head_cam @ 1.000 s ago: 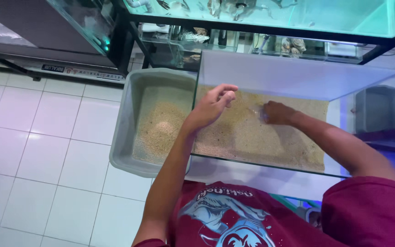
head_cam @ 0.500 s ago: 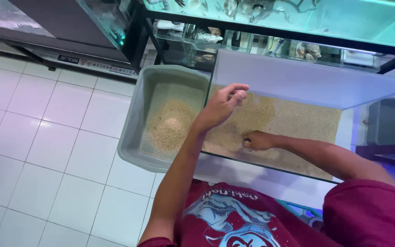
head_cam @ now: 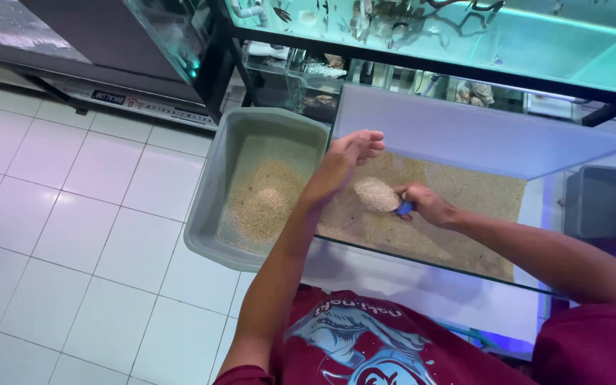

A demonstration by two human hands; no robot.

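Now lifted off the sand bed of the clear glass tank (head_cam: pixel 593 160): right hand (head_cam: pixel 422 203), fingers closed on a small blue scoop (head_cam: pixel 383 196) heaped with sand. Left hand (head_cam: pixel 347 160) open above the tank's left wall, beside the grey plastic tub (head_cam: pixel 212 207) of sand.

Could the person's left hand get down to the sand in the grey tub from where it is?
Probably yes. The left hand hovers open at the glass tank's left wall, right beside the grey tub. The tub is open-topped and its sand lies uncovered, with nothing in between. The right hand holds a scoop of sand inside the tank.
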